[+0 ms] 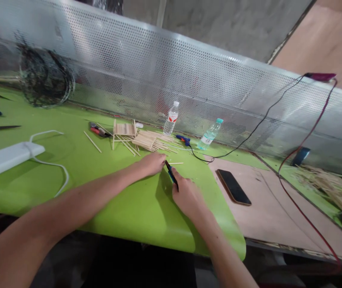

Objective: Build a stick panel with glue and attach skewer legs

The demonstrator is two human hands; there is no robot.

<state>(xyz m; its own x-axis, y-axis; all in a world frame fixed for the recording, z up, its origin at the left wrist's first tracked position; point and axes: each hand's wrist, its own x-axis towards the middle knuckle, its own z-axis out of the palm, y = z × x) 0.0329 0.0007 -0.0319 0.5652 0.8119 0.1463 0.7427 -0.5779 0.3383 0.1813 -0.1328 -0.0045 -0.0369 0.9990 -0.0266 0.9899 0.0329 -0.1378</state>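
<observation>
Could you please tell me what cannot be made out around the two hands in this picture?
Head view:
Dark tool in the right hand: fingers hide its handles, blur hides its tip.
Left hand: its own fingers hide whatever lies under them.
Bottle label: too small to read.
Wire tangle, far left: blurred.

Green tabletop (114, 208), perforated metal screen (159, 72) behind, grey concrete wall (233, 28), brown board (267, 228) alongside.

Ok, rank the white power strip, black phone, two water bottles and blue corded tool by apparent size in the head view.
1. white power strip, partly out of frame.
2. black phone.
3. red-label bottle and teal-cap bottle: too alike to rank.
4. blue corded tool, smallest.
</observation>
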